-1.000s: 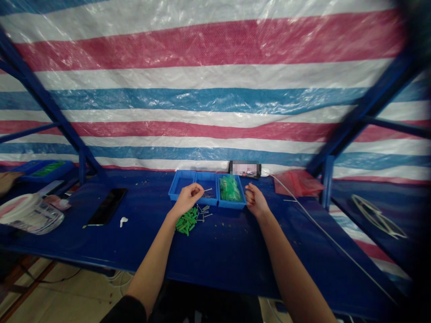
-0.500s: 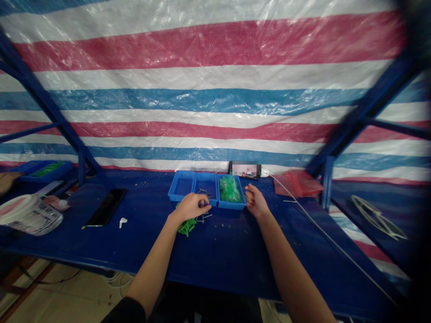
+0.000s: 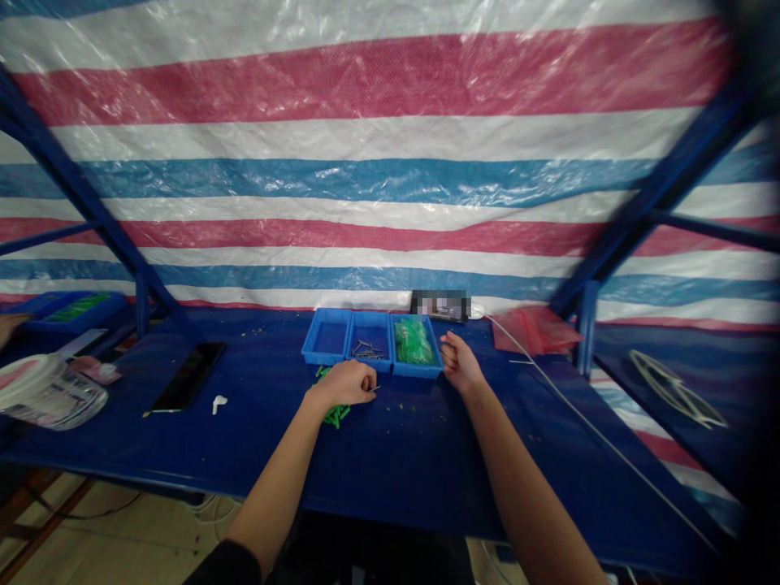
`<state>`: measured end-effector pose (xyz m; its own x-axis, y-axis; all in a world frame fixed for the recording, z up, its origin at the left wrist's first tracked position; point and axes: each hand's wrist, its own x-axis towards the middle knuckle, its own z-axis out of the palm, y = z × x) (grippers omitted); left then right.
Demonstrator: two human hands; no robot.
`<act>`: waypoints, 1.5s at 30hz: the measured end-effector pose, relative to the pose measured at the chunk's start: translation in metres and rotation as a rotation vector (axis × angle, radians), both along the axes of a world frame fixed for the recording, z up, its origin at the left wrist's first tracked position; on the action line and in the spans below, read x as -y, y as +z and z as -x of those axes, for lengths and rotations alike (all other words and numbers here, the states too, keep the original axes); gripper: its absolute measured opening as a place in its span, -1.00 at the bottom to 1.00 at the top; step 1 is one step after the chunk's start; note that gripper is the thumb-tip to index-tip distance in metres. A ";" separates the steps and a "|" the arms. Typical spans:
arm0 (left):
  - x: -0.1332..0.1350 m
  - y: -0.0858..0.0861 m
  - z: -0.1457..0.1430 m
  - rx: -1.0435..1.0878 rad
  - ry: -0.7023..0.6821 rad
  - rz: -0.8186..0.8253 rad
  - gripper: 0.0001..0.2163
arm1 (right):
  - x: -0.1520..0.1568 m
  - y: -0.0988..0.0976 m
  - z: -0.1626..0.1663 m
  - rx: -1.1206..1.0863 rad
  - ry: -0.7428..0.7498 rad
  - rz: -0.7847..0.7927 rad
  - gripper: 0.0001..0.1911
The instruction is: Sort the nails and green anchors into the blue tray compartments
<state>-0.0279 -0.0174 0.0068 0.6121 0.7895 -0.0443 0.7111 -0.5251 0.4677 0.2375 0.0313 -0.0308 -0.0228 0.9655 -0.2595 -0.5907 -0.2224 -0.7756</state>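
My left hand is low over the table, thumb and fingers pinched on a thin metal screw whose end sticks out to the right. Beneath and beside that hand lies a pile of green plastic wall plugs, partly covered by it. Behind it stand three joined blue bins: the left bin has a bare bottom, several screws lie in the middle one, and green pieces in clear bags fill the right one. My right hand is closed beside the right bin; whatever its curled fingers hold is hidden.
A lit phone leans at the back, with a white cable running right. Red plastic bags lie at the back right. To the left are a dark phone, a white earbud, a bucket and another person's hand.
My left hand has dropped slightly from the middle bin's front edge toward the table and pinched a screw from those lying there. My right hand stays closed beside the bin.
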 end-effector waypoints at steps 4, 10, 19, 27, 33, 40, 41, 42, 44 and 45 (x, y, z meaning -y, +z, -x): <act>-0.001 -0.003 0.000 0.020 0.005 0.000 -0.93 | -0.001 -0.001 -0.001 0.029 0.013 -0.017 -0.80; -0.003 -0.005 0.001 0.016 0.029 0.003 -0.96 | -0.002 -0.002 -0.001 0.031 0.011 -0.018 -0.80; -0.003 -0.006 0.001 0.009 0.030 -0.013 -0.93 | -0.001 -0.001 -0.001 0.022 0.011 -0.019 -0.79; -0.003 -0.004 -0.001 0.227 -0.107 0.135 -0.90 | -0.001 -0.003 -0.001 0.014 -0.001 -0.023 -0.80; -0.001 0.005 -0.003 0.443 -0.032 0.166 -0.86 | -0.002 -0.002 -0.001 0.009 -0.006 -0.016 -0.80; -0.004 0.016 0.000 0.655 0.271 -0.142 -0.85 | -0.002 -0.001 -0.001 0.014 0.000 0.004 -0.81; -0.005 0.016 0.000 0.662 0.300 -0.161 -0.85 | -0.002 -0.001 -0.001 0.011 -0.001 0.003 -0.81; -0.005 0.016 0.001 0.662 0.320 -0.172 -0.84 | -0.002 -0.001 -0.001 0.012 0.000 -0.001 -0.81; -0.006 0.016 0.001 0.650 0.339 -0.183 -0.84 | -0.001 -0.001 -0.001 0.019 0.005 -0.020 -0.81; -0.006 0.015 0.002 0.642 0.342 -0.190 -0.85 | -0.001 -0.002 -0.001 0.024 0.009 -0.029 -0.81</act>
<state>-0.0294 -0.0109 0.0218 0.1914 0.8988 0.3944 0.4669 -0.4368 0.7689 0.2388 0.0326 -0.0324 -0.0254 0.9725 -0.2316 -0.5703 -0.2043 -0.7956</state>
